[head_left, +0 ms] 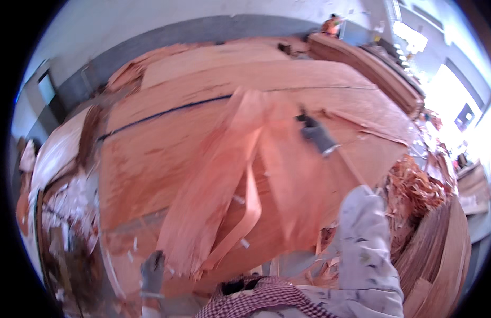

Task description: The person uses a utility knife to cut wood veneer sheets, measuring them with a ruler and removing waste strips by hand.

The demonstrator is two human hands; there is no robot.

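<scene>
My right hand [315, 133], in a grey glove, is stretched out and grips the far end of a long reddish veneer strip [277, 159], lifted above the stack. My left hand [152, 271], also grey-gloved, holds the near, frayed end of another torn veneer strip [203, 212] low at the front edge. The strips hang and curl between the two hands over a wide stack of veneer sheets [166, 143]. A narrow ribbon of veneer [249, 212] loops down from them.
Torn veneer scraps [415, 191] pile up at the right beside curved sheets [441, 249]. Pale broken pieces [70, 206] lie at the left. More veneer stacks [362, 61] stand at the back right, before a grey wall [166, 42]. A person in orange [331, 24] is far off.
</scene>
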